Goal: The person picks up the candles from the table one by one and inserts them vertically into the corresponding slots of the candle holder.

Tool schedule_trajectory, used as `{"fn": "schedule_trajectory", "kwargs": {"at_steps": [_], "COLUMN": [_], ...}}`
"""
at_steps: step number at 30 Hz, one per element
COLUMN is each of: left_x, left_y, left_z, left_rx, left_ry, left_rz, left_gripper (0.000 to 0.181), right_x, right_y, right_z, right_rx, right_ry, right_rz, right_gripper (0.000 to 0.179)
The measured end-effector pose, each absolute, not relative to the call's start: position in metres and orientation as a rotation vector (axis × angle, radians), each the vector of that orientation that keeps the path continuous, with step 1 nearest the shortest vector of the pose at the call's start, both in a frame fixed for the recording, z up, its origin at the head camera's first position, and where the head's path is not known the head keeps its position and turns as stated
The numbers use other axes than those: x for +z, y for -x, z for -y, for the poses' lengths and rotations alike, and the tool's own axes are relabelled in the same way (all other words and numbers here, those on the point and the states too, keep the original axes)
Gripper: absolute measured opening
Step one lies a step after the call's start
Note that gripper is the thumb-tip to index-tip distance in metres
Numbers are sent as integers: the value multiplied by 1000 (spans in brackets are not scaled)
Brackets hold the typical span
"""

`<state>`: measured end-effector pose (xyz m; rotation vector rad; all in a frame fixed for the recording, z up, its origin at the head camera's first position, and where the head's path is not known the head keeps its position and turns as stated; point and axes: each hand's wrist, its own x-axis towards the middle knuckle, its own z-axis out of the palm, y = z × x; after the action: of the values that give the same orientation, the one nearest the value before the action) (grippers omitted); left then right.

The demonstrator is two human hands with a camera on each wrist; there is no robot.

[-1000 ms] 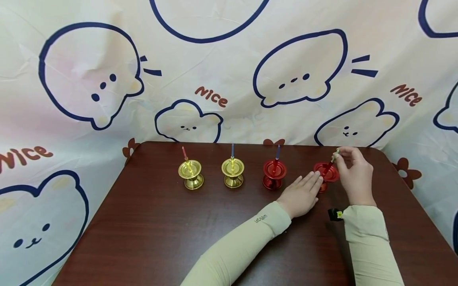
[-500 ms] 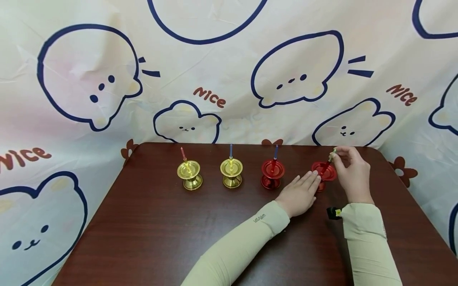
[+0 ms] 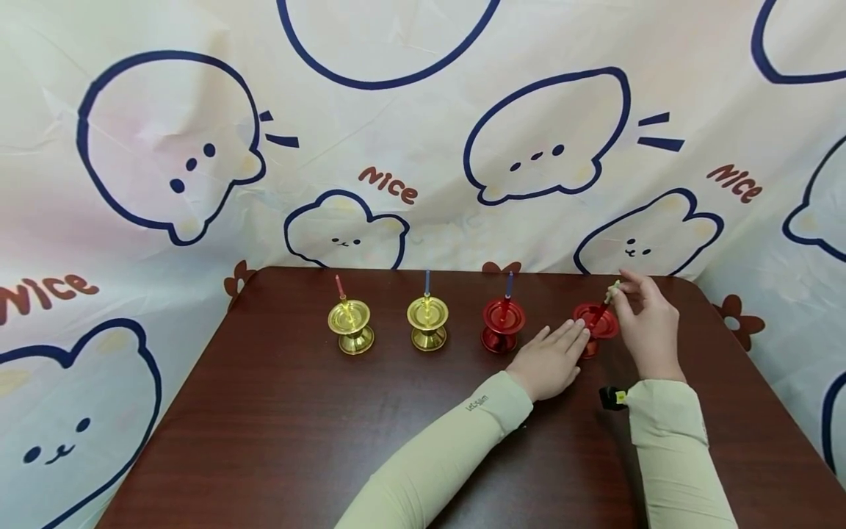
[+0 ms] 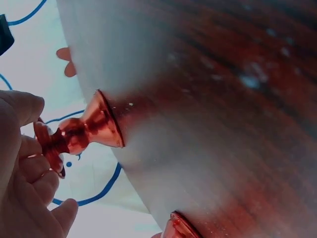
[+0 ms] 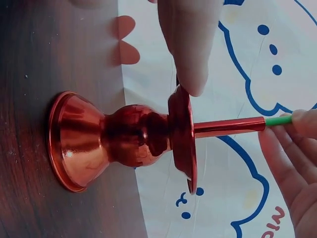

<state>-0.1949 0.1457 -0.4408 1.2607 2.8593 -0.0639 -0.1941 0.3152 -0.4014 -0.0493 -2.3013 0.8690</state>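
Observation:
A shiny red candle holder (image 3: 606, 324) stands at the right of the row, its base on the table. My left hand (image 3: 547, 363) reaches over to it. In the left wrist view, thumb and fingers hold the dish rim from both sides. Between the thumb and fingertips of my right hand (image 3: 651, 327) is a thin green candle (image 5: 279, 120), pinched near its top. The candle's lower end is at the mouth of the holder's upright red tube (image 5: 230, 127); how deep it sits is hidden. My right fingers touch near the tube's end.
To the left stand another red holder (image 3: 504, 317) with a blue candle, a gold holder (image 3: 427, 314) with a blue candle, and a gold holder (image 3: 349, 317) with a red candle. They share a dark brown table (image 3: 297, 433), backed by a printed cloth (image 3: 436, 147).
Both hands stay at the same red holder, and the right hand's fingers have shifted slightly on the candle. The small drift of the whole scene looks like head motion.

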Motion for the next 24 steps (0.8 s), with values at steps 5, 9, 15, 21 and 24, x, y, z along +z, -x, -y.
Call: {"fn": "schedule_trajectory", "kwargs": {"at_steps": [5, 9, 15, 21, 24], "left_x": [-438, -438, -440, -440, -439], "left_y": [194, 194, 198, 199, 198], "left_z": [-145, -144, -142, -141, -141], "left_rx": [-79, -72, -70, -54, -53], "left_ry": [-1256, -1263, -1268, -1272, -1267], "left_rz": [-2845, -2826, -2831, -2831, -2830], "left_gripper": [67, 67, 67, 67, 67], "right_x": [-403, -402, -397, -395, -393], "right_y": [192, 189, 188, 191, 191], "right_z": [-315, -315, -316, -316, -316], "right_rx": [868, 866, 852, 839, 835], "right_ry": [56, 92, 108, 62, 39], "right_rz": [2291, 2279, 2291, 2287, 2291], "right_gripper": [36, 34, 31, 24, 24]}}
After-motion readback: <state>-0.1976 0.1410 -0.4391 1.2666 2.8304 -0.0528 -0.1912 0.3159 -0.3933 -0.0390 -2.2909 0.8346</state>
